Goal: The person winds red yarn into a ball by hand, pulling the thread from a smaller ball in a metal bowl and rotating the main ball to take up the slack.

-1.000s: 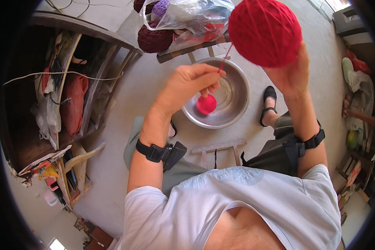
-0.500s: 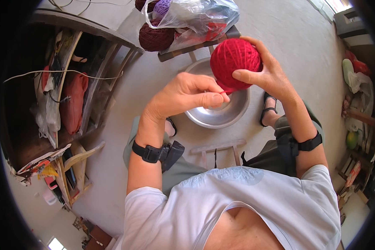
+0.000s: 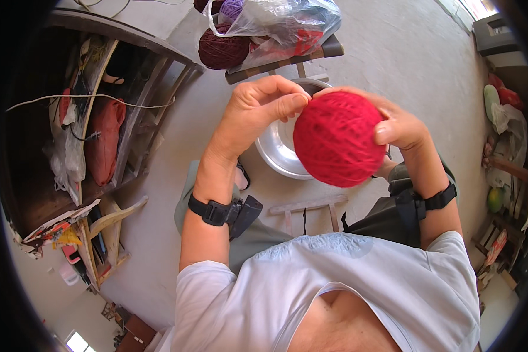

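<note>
A red ball of yarn (image 3: 337, 141) hangs over a metal basin (image 3: 270, 154) on the floor. My right hand (image 3: 403, 126) clasps the ball from its right side, thumb in front and fingers over the top. Pinched together at the ball's upper left edge are the thumb and forefinger of my left hand (image 3: 255, 108). The red strand they held a moment ago is barely visible now. The ball is slightly blurred and hides much of the basin.
Beyond the basin, a stool (image 3: 328, 50) bears a clear plastic bag (image 3: 281, 26) beside a dark maroon ball of yarn (image 3: 223, 48) and a purple ball of yarn (image 3: 232, 9). A wooden cabinet (image 3: 170, 50) stands at left. Low wooden bars (image 3: 308, 206) lie between my legs.
The ball has come nearer and lower, tilting in my right hand. My left hand has risen slightly leftward, from below the ball's left side to its upper left edge.
</note>
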Demonstrator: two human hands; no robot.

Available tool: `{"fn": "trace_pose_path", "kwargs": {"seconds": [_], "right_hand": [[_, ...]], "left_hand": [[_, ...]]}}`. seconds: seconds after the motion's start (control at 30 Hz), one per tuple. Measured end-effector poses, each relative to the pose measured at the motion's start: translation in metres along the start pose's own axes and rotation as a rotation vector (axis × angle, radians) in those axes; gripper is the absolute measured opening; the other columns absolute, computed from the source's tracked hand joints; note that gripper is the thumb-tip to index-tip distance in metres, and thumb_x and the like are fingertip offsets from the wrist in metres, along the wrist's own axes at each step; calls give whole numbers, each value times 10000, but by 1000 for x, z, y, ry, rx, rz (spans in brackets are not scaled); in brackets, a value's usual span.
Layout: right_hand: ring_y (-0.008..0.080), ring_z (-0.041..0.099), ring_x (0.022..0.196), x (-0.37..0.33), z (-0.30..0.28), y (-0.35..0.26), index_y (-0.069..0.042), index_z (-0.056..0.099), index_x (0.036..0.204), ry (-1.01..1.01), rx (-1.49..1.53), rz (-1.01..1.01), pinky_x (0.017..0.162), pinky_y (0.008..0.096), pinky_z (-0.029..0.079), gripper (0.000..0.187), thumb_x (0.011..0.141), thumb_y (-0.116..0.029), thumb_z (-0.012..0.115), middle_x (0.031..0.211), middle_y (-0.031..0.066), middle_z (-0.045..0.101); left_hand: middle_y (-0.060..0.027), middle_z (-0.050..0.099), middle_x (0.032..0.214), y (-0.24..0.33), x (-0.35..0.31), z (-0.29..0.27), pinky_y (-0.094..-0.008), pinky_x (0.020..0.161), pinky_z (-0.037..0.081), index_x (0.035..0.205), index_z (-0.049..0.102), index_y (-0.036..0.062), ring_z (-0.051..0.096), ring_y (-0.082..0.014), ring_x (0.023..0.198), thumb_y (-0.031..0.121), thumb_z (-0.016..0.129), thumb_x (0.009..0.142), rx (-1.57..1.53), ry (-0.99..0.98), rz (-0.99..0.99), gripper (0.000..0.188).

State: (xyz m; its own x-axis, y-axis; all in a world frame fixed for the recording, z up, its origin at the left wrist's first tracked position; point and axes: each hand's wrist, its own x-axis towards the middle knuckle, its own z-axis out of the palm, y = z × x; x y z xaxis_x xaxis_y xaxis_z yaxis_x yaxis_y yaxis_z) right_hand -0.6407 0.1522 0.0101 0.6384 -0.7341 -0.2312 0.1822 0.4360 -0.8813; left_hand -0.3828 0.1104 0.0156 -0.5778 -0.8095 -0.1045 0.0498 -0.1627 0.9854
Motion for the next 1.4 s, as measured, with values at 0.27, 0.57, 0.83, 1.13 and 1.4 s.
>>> {"fn": "trace_pose_path", "kwargs": {"seconds": [0.27, 0.57, 0.83, 1.13, 1.4], "right_hand": [[262, 504, 1289, -17, -14, -10, 30, 374, 1442, 322, 275, -296, 1091, 417, 393, 907, 787, -477, 745, 1414, 152, 501], [223, 572, 1136, 15, 14, -1, 1, 362, 1390, 704, -390, -469, 999, 356, 467, 825, 765, -300, 808, 1235, 165, 560], [226, 536, 1193, 5, 0, -15, -8, 424, 1376, 532, -23, -335, 1047, 368, 412, 808, 782, -426, 777, 1271, 139, 553], [263, 435, 1358, -7, 2, -18, 28, 311, 1490, 258, -206, -259, 1153, 384, 288, 1296, 510, -599, 883, 1450, 166, 450], [246, 523, 1277, -9, -4, -5, 42, 359, 1439, 397, -38, -261, 1090, 393, 404, 1147, 602, -577, 840, 1399, 153, 513]], "left_hand": [[-56, 712, 1002, -9, 6, 13, -248, 761, 515, 1186, 652, -3, 659, -112, 912, 147, 635, 962, -55, -8, -60, 270], [-89, 638, 1155, -20, 13, 35, -335, 856, 498, 1303, 528, -2, 612, -174, 998, 508, 652, 907, -301, -38, -94, 658], [-72, 629, 1180, -22, 4, 20, -326, 861, 486, 1305, 527, -3, 597, -144, 998, 478, 655, 910, -314, -58, -50, 635], [-85, 600, 1285, -8, -1, 8, -308, 1000, 444, 1422, 438, -22, 559, -135, 1148, 332, 760, 849, -244, -324, -204, 746], [-43, 656, 1072, -10, -2, 0, -256, 806, 491, 1293, 555, -7, 600, -97, 919, 327, 725, 890, -231, -284, -213, 551]]}}
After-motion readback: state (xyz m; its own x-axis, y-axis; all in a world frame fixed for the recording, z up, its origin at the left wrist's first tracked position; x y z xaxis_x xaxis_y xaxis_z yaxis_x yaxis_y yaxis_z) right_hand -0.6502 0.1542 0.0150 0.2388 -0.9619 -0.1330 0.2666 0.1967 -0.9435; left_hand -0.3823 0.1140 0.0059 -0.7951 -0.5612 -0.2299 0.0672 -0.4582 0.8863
